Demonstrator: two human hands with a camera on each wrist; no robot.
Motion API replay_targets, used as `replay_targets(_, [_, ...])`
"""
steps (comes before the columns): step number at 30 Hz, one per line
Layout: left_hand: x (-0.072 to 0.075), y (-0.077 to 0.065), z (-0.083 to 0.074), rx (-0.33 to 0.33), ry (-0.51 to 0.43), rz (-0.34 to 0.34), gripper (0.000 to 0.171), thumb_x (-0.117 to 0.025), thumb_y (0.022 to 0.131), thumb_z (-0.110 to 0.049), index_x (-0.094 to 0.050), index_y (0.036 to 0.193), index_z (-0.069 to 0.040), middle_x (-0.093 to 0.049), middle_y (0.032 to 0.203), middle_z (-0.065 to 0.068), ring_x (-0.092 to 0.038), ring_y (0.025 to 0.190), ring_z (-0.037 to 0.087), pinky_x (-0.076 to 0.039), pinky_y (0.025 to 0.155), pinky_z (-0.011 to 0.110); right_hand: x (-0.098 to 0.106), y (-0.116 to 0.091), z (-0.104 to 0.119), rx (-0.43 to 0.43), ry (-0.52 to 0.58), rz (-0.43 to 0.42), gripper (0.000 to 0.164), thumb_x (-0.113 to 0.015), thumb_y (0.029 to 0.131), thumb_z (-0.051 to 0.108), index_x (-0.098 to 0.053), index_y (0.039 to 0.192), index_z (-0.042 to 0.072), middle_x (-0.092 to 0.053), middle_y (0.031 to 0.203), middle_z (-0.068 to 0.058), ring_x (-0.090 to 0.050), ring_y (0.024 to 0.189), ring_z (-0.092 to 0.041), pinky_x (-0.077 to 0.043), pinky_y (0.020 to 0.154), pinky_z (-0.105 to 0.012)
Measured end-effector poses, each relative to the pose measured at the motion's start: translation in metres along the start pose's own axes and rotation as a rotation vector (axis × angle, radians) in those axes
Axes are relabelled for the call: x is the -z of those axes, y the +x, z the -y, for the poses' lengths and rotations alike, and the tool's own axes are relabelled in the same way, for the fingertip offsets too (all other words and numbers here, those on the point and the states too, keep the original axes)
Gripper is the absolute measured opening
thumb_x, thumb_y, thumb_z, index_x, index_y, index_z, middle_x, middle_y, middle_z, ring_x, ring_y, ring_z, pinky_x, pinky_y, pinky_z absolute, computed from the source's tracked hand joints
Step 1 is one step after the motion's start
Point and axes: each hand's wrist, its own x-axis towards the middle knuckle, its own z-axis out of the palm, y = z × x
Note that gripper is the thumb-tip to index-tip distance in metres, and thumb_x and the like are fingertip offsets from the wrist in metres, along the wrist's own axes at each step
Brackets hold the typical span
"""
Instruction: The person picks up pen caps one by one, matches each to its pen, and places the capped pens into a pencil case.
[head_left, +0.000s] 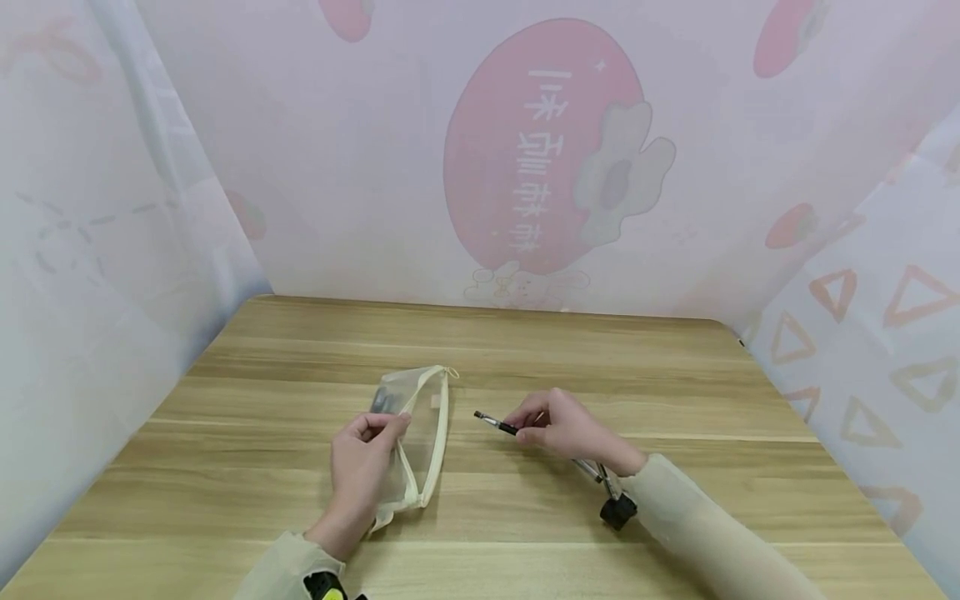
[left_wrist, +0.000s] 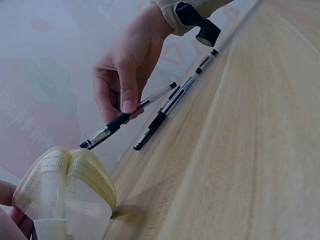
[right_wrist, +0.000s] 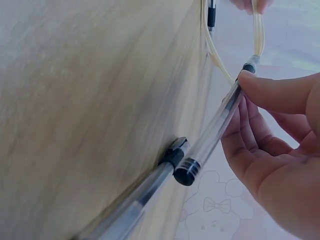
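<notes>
A pale-yellow-edged, see-through zip pouch [head_left: 441,425] lies on the table with its mouth parted. My left hand [head_left: 362,467] pinches one edge of that mouth between thumb and fingers. Inside the pouch, toward its far end, something dark shows through the mesh. To the right, my right hand [head_left: 566,429] pinches a clear gel pen with a black grip [left_wrist: 117,121] above the table, one end pointing at the pouch. Clear pens with black parts [left_wrist: 172,102] lie on the wood below the right hand, partly hidden by the right arm in the head view.
The wooden table [head_left: 600,358] has a printed white-and-pink cloth [head_left: 360,167] hanging behind and on both sides. A black wrist strap mount [head_left: 618,511] sits by the right cuff, and another black strap [head_left: 324,586] is on the left wrist.
</notes>
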Motion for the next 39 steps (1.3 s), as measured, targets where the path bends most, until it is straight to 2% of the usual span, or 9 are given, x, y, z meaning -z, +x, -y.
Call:
replay_targets(7, [0.001,-0.001,0.000,0.002,-0.016,0.014,0.027,-0.080,0.085,-0.024,-0.068,0.091,0.000,-0.066,0.081,0.003,-0.057,0.075,0.013,-0.049,0.063,0.020,-0.005,0.000,0.014,-0.031,0.042,-0.032,0.019,-0.074,0.085,-0.002,-0.077,0.100,0.009,-0.070,0.092,0.003,-0.063,0.078,-0.015,-0.056,0.067,-0.030])
replay_targets(14, [0.000,0.000,0.000,-0.004,-0.016,0.008,0.027,-0.080,0.085,-0.023,-0.068,0.091,0.000,-0.066,0.081,0.003,-0.057,0.075,0.013,-0.049,0.063,0.019,-0.012,0.001,0.031,0.009,0.056,-0.066,0.018,-0.074,0.086,-0.001,-0.076,0.101,0.008,-0.071,0.090,-0.001,-0.064,0.075,-0.013,-0.056,0.066,-0.029])
replay_targets(18, [0.000,-0.001,0.001,-0.005,-0.017,-0.004,0.026,-0.080,0.085,-0.022,-0.068,0.091,0.001,-0.066,0.080,0.003,-0.057,0.074,0.013,-0.049,0.063,0.019,-0.018,0.003,0.038,0.001,0.098,-0.086,0.018,-0.074,0.086,-0.001,-0.076,0.101,0.009,-0.071,0.088,-0.003,-0.065,0.077,-0.013,-0.057,0.070,-0.028])
replay_targets(22, [0.000,-0.001,0.001,-0.007,-0.012,-0.009,0.026,-0.080,0.085,-0.022,-0.068,0.092,0.001,-0.066,0.080,0.003,-0.057,0.074,0.012,-0.049,0.062,0.019,-0.024,0.005,0.045,-0.049,0.157,-0.117,0.018,-0.073,0.087,-0.001,-0.076,0.101,0.009,-0.070,0.087,-0.001,-0.065,0.079,-0.016,-0.057,0.070,-0.029])
replay_targets(24, [-0.001,-0.001,0.001,-0.011,-0.010,-0.011,0.026,-0.080,0.085,-0.022,-0.068,0.092,0.001,-0.066,0.080,0.003,-0.057,0.074,0.012,-0.049,0.063,0.019,-0.027,0.006,0.050,-0.102,0.200,-0.142,0.018,-0.073,0.087,0.001,-0.076,0.102,0.009,-0.070,0.087,-0.001,-0.065,0.079,-0.017,-0.057,0.069,-0.030])
replay_targets(28, [0.000,-0.001,-0.001,-0.012,-0.012,-0.019,0.027,-0.080,0.085,-0.023,-0.068,0.092,0.001,-0.066,0.080,0.002,-0.057,0.075,0.012,-0.048,0.063,0.018,-0.036,0.012,0.061,-0.221,0.386,-0.210,0.017,-0.073,0.087,0.000,-0.075,0.103,0.005,-0.070,0.090,-0.007,-0.065,0.081,-0.019,-0.057,0.073,-0.036])
replay_targets(31, [0.000,-0.002,-0.002,-0.005,-0.013,-0.025,0.027,-0.080,0.085,-0.023,-0.069,0.093,0.000,-0.066,0.080,0.002,-0.057,0.075,0.012,-0.048,0.063,0.019,-0.047,0.017,0.068,-0.275,0.561,-0.263,0.019,-0.073,0.086,-0.003,-0.074,0.105,0.001,-0.070,0.094,-0.012,-0.065,0.082,-0.019,-0.057,0.076,-0.037])
replay_targets(35, [-0.001,-0.002,-0.003,-0.004,-0.018,-0.031,0.027,-0.079,0.085,-0.023,-0.069,0.093,0.000,-0.066,0.080,0.002,-0.057,0.074,0.012,-0.048,0.062,0.019,-0.061,0.025,0.076,-0.351,0.775,-0.325,0.022,-0.071,0.085,-0.006,-0.071,0.107,-0.005,-0.068,0.096,-0.013,-0.065,0.084,-0.019,-0.056,0.078,-0.033])
replay_targets(39, [-0.002,-0.002,-0.003,-0.011,-0.039,-0.040,0.026,-0.079,0.085,-0.022,-0.068,0.092,0.000,-0.066,0.078,0.002,-0.057,0.074,0.011,-0.048,0.062,0.018,-0.073,0.033,0.080,-0.424,1.015,-0.379,0.028,-0.066,0.088,-0.008,-0.063,0.116,-0.012,-0.067,0.103,-0.016,-0.064,0.087,-0.019,-0.055,0.080,-0.030])
